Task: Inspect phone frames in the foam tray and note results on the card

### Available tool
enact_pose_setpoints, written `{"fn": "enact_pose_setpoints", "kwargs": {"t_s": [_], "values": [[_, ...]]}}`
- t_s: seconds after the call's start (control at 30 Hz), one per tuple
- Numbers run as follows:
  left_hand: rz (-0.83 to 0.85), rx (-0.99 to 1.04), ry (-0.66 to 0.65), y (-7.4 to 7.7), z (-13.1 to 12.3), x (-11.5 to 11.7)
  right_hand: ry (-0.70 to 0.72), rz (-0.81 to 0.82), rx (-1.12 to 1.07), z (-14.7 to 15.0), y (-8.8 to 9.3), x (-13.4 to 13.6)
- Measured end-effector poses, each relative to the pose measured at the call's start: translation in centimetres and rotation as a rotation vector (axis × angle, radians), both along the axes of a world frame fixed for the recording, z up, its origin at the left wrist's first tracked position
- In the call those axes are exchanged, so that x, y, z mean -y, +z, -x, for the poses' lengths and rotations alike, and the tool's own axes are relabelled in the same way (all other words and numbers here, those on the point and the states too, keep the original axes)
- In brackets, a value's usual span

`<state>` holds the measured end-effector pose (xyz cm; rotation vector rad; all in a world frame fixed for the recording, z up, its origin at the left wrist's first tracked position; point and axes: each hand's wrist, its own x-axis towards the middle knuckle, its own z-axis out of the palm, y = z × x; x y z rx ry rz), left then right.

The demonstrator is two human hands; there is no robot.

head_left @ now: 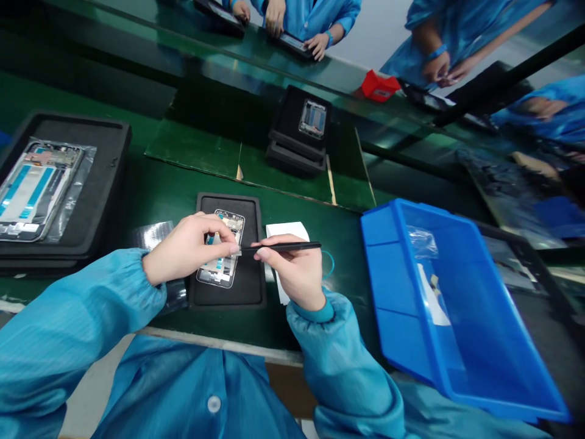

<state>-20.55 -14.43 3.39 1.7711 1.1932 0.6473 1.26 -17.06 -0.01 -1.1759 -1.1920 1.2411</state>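
Note:
An open phone body [221, 275] lies on a black foam tray [249, 286] in front of me. My left hand [194, 244] is over its left and middle part, thumb and index finger pinching a small clear piece [236, 250]. In my right hand [297, 265], to the right of the phone, black tweezers [301, 246] are held almost level. Their tip points left and meets the clear piece at my left fingertips. Part of the phone is hidden under my left hand.
White paper [287, 230] lies right of the tray, beside a teal band [328, 264]. A blue bin [484, 323] stands at the right. Stacked black trays [103, 183] with a larger phone are left. More trays [297, 149] sit on a raised board. People work across the bench.

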Motion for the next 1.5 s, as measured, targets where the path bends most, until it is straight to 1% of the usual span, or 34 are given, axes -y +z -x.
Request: {"fn": "enact_pose_setpoints", "kwargs": {"t_s": [0.1,0.17,0.23,0.3,0.37,0.43,0.5,0.6,0.8,0.93,1.03,1.13,1.23,1.3,1.5], "values": [[-0.016,0.025,0.026,-0.3,0.5,-0.2,-0.038,0.0,0.006,0.3,-0.2,-0.1],[-0.033,0.006,0.086,-0.6,1.0,-0.4,-0.071,-0.004,0.004,0.3,-0.5,-0.2],[-0.074,-0.097,0.168,-1.0,1.7,-0.4,-0.093,-0.005,0.001,0.2,-0.9,-0.3],[-0.125,-0.308,0.191,-1.6,2.0,-0.3,-0.114,-0.003,0.017,0.2,-1.3,-0.4],[-0.172,-0.576,0.14,-2.3,1.9,0.2,-0.143,0.004,0.04,0.4,-1.7,-0.4],[-0.23,-0.784,0.063,-3.0,1.2,0.8,-0.174,0.018,0.062,0.8,-1.9,-0.4],[-0.299,-0.894,0.024,-3.5,0.3,1.2,-0.194,0.038,0.078,1.4,-2.0,-0.5],[-0.341,-0.953,0.006,-3.9,-0.7,1.6,-0.205,0.079,0.089,2.3,-2.1,-0.6],[-0.314,-0.953,-0.005,-4.0,-0.9,2.3,-0.192,0.15,0.104,3.3,-3.0,-1.0],[-0.326,-0.913,-0.018,-4.2,-0.5,2.7,-0.119,0.169,0.138,3.4,-3.5,-1.5],[-0.372,-0.839,-0.01,-4.6,0.4,2.6,-0.061,0.163,0.162,3.4,-3.5,-2.0],[-0.418,-0.756,-0.037,-5.2,1.4,2.2,-0.042,0.166,0.183,3.5,-3.4,-2.3],[-0.445,-0.665,-0.074,-5.8,2.3,1.9,-0.04,0.176,0.215,3.6,-3.3,-2.2],[-0.447,-0.617,-0.062,-6.2,2.7,1.6,-0.044,0.171,0.249,3.6,-3.2,-2.1],[-0.449,-0.568,-0.047,-6.6,2.9,1.2,-0.061,0.133,0.338,3.6,-3.1,-1.9]]}}
